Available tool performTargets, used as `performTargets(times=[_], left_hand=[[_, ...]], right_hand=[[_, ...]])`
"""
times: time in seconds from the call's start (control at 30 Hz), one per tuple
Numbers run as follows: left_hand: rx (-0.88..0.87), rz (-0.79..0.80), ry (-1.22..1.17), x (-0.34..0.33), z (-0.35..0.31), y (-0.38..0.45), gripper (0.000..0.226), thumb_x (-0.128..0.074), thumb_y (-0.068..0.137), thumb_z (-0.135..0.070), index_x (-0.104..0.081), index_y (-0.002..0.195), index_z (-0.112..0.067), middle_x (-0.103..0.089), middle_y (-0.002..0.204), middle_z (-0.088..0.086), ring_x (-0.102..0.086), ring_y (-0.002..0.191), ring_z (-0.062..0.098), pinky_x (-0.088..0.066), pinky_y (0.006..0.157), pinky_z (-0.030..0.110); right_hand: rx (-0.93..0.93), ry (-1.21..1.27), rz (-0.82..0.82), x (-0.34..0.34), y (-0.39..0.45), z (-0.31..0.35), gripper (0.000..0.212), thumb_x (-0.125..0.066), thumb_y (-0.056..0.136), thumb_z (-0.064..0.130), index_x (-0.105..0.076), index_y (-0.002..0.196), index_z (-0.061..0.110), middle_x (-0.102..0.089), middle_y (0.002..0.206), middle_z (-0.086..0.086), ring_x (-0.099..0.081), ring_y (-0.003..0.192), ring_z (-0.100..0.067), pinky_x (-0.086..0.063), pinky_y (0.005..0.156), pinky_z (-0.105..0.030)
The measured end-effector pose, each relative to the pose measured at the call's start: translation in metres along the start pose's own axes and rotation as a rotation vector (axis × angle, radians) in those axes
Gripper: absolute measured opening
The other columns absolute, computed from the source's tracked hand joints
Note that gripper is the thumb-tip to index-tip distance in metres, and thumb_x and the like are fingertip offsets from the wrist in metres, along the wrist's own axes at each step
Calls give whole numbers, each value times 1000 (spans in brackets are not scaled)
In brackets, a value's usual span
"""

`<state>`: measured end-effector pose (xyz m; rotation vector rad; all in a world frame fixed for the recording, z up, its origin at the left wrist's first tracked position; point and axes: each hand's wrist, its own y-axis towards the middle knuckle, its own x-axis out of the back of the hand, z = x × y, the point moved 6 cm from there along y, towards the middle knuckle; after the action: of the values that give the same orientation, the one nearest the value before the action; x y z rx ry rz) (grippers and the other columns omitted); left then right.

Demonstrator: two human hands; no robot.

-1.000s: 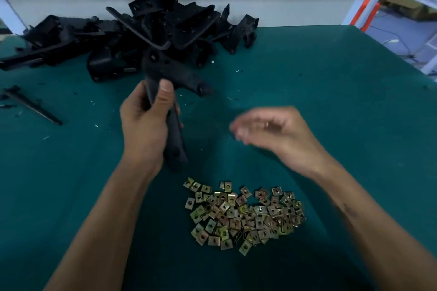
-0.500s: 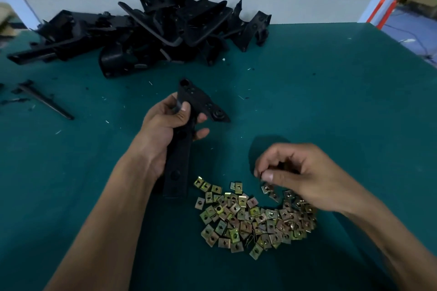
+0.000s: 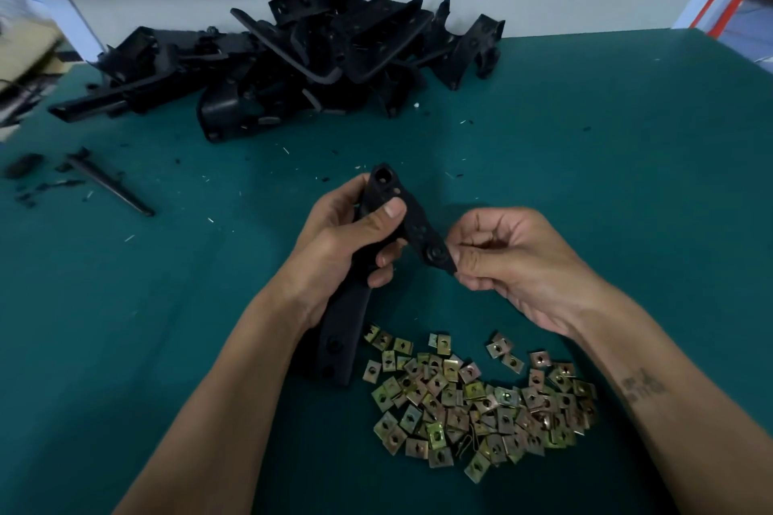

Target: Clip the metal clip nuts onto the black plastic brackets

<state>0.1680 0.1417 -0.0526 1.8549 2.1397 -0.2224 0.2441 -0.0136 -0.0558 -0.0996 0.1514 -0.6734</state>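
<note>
My left hand [image 3: 347, 238] grips a long black plastic bracket [image 3: 418, 222] in the middle of the green table, thumb across its upper part. The bracket's lower end rests on the table beside a loose heap of brass-coloured metal clip nuts [image 3: 481, 401]. My right hand [image 3: 510, 259] has its fingers curled at the bracket's angled tab end, thumb and forefinger pinching what looks like a clip nut against the tab's edge. The fingers hide most of the nut.
A big heap of black plastic brackets [image 3: 301, 63] lies at the back of the table against the wall. A thin black strip [image 3: 108, 188] and small black scraps lie at the left. The green table surface [image 3: 606, 159] stretches to the right.
My right hand has risen from the clip nut heap to the bracket's tab end. My left hand has kept its grip and tilted the bracket toward the right hand.
</note>
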Motion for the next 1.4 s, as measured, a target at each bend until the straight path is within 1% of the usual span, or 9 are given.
performTargets(times=[0.27,0.43,0.67,0.83,1.0,1.1,1.2,1.33,1.4], left_hand=[[7,35,-46,0,4,1,14,-68,89,-20,-57,91,-10,-54,78,5,-46,51,17,-38,44,26],[-3,50,-30,-1,5,0,14,-66,88,-19,-58,94,-9,-56,77,6,-46,49,16,-38,44,25],[4,47,-8,-2,5,-1,21,-67,86,-18,-52,97,-6,-51,78,9,-44,49,17,-37,44,25],[12,72,6,-1,7,0,19,-69,86,-19,-55,93,-9,-50,78,8,-42,49,17,-37,44,25],[15,97,-9,-1,9,1,21,-76,85,-23,-58,92,-12,-57,79,6,-42,49,16,-37,44,24],[20,110,11,-1,9,2,26,-80,82,-29,-61,91,-15,-57,76,4,-41,49,16,-36,44,24],[16,110,19,-2,9,2,22,-77,85,-26,-60,91,-14,-56,75,4,-39,50,16,-36,44,24],[14,99,20,-2,8,1,17,-70,87,-20,-57,92,-11,-54,75,5,-38,50,16,-35,43,24],[13,96,24,-3,8,1,15,-69,87,-19,-57,91,-11,-54,74,5,-38,50,16,-35,43,24]], right_hand=[[46,246,-15,13,-6,0,20,-77,69,8,-75,87,0,-69,70,-8,-63,60,-12,-53,53,-18],[59,219,27,10,-6,-1,20,-70,75,-1,-79,92,2,-74,81,-16,-71,69,-18,-57,59,-21],[59,270,39,11,-5,0,13,-65,86,2,-72,96,3,-69,82,-14,-64,69,-18,-54,58,-24],[38,283,-1,5,-5,-1,14,-63,86,5,-67,99,1,-66,81,-15,-46,56,-13,-38,51,-20],[105,337,-36,-1,-7,6,9,-62,86,3,-64,94,-1,-68,91,-18,-41,49,-8,-26,49,-23],[152,342,-80,1,-9,10,10,-56,90,-7,-63,88,1,-71,87,-21,-37,46,-8,-27,48,-21],[154,319,-110,3,-10,9,21,-54,90,-13,-69,97,-1,-68,80,-18,-37,49,-10,-26,48,-22],[131,257,-82,-2,-12,11,21,-63,83,-1,-76,99,2,-70,84,-15,-37,52,-12,-26,51,-23],[107,228,-74,-4,-13,10,21,-58,88,-6,-74,98,1,-69,84,-12,-38,53,-12,-28,50,-22]])
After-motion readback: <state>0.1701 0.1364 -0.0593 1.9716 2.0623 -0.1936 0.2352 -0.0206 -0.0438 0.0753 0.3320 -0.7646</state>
